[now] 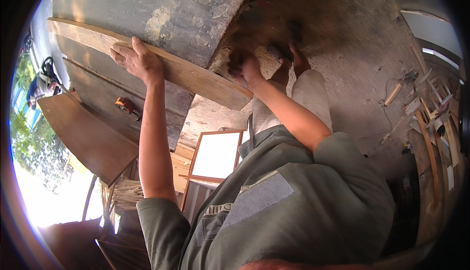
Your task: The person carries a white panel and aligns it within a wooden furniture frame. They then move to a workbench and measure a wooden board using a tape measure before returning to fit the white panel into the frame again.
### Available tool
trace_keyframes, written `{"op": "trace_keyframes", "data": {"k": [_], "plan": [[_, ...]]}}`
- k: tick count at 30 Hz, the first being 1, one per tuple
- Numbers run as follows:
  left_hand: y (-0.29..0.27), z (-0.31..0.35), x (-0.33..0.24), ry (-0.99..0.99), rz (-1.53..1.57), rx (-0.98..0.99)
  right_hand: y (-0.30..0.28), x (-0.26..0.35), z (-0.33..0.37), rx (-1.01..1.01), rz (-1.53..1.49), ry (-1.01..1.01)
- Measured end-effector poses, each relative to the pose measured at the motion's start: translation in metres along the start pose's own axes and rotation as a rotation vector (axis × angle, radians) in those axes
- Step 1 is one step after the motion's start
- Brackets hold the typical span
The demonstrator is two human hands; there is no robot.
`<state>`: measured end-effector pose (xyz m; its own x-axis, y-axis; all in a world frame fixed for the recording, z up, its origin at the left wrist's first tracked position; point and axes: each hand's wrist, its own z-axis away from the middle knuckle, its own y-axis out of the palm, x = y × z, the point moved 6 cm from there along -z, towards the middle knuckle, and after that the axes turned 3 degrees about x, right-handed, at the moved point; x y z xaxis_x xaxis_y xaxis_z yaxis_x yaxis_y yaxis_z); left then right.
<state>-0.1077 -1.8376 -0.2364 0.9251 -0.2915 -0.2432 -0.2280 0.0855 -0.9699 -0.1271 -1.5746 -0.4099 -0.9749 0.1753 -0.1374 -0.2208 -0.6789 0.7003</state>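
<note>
A long pale wooden plank (196, 76) slants across the dark, worn workbench (196, 10), and its near end juts past the bench edge. My left hand (139, 61) grips the plank around its middle, fingers on its broad face and thumb by the upper edge. Close to the jutting end, my right hand (247, 69) is closed in a fist. Whatever it holds is in shadow and I cannot make it out. Beside that fist, a cream-coloured round thing (220, 65) shows partly at the bench edge.
An orange-and-black tape measure (125, 105) lies on the bench boards. Left of it is a curved brown panel (88, 133). A brown-framed white panel (215, 155) stands below the bench. Wood offcuts (433, 137) and a cable (384, 106) lie on the floor at right.
</note>
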Motion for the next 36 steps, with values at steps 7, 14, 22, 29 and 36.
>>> {"op": "trace_keyframes", "data": {"k": [7, 14, 22, 29, 36], "plan": [[0.002, -0.007, 0.002, -0.028, -0.040, -0.018, -0.004, 0.006, -0.011, 0.060, 0.118, -0.036], [-0.011, 0.004, 0.006, -0.147, 0.019, -0.002, 0.037, 0.052, 0.068, 0.056, 1.176, -0.530], [-0.043, 0.040, 0.042, -0.194, 0.512, -0.086, 0.096, 0.025, 0.135, 0.360, 1.552, -0.456], [-0.078, 0.349, 0.078, 0.037, 1.189, -0.035, 0.091, 0.030, 0.139, 0.247, 1.598, -0.393], [0.033, 0.766, 0.264, -0.737, 0.687, -0.023, 0.126, -0.001, 0.195, 0.349, 2.126, -1.362]]}}
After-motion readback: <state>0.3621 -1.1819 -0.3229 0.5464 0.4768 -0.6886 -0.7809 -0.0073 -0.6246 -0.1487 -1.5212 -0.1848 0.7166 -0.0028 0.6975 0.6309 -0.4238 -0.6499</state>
